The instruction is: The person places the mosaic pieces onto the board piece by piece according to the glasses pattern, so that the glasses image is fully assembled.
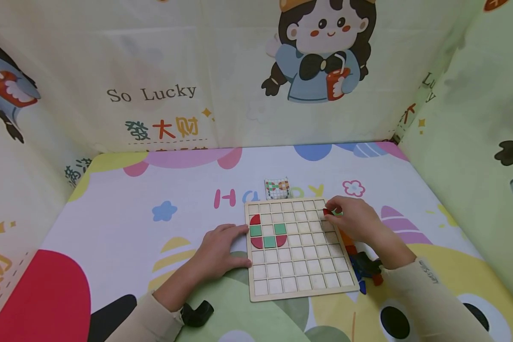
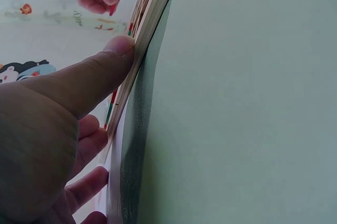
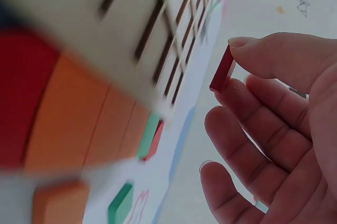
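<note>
A wooden grid board (image 1: 301,295) lies in front of me. My left hand (image 1: 218,254) is at its left edge, fingers extended; the thumb (image 2: 100,74) touches the board's side in the left wrist view. Over the top right corner, my right hand (image 1: 355,218) pinches a small red tile (image 3: 223,70) between thumb and fingertips. In the board's upper left cells sit a red rounded tile (image 1: 255,220), a green square tile (image 1: 255,231), another green tile (image 1: 280,229), and more red and green tiles below them.
A small card with a coloured grid pattern (image 1: 278,188) lies behind the board. Loose orange, red, blue and green tiles lie along the board's right side, including an orange tile (image 3: 60,200) and a green tile (image 3: 121,203). A printed cloth wall (image 1: 235,76) stands behind the table.
</note>
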Tool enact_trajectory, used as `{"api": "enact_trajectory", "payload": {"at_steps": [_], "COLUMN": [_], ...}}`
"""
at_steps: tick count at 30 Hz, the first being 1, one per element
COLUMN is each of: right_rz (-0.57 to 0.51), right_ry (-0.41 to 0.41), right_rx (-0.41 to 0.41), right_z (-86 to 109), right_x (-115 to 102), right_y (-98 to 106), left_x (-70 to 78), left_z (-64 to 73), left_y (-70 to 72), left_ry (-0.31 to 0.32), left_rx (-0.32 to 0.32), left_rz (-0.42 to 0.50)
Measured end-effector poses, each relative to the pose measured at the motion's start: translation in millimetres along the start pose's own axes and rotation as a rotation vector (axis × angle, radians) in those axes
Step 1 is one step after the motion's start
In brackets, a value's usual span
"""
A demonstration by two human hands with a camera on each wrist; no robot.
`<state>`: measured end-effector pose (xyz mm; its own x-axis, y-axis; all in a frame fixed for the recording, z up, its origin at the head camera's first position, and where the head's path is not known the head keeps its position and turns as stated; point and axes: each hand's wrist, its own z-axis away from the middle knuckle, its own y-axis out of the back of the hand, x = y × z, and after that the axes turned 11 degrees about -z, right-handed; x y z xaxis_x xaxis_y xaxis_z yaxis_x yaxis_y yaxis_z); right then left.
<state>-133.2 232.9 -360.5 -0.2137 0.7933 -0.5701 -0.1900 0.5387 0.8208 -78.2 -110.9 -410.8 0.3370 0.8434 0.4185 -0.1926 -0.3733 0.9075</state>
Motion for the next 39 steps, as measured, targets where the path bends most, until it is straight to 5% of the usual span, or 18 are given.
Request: {"api": "enact_trajectory", "payload": {"at_steps": [25,39], "right_rz": [-0.091,0.000], "right_ry": [0.142,0.082], "right_rx": [-0.103,-0.145], "right_z": [-35.3,-46.3], "right_x": [-48,-66], "right_y": [-39,-58], "left_x": [1.0,-0.5], "left_z": [0.7,0.5], "left_y": [0.0,-0.3], "left_ry": [0.010,0.004], "left_rx": [-0.004,-0.001], "left_rz": [0.007,0.013]}}
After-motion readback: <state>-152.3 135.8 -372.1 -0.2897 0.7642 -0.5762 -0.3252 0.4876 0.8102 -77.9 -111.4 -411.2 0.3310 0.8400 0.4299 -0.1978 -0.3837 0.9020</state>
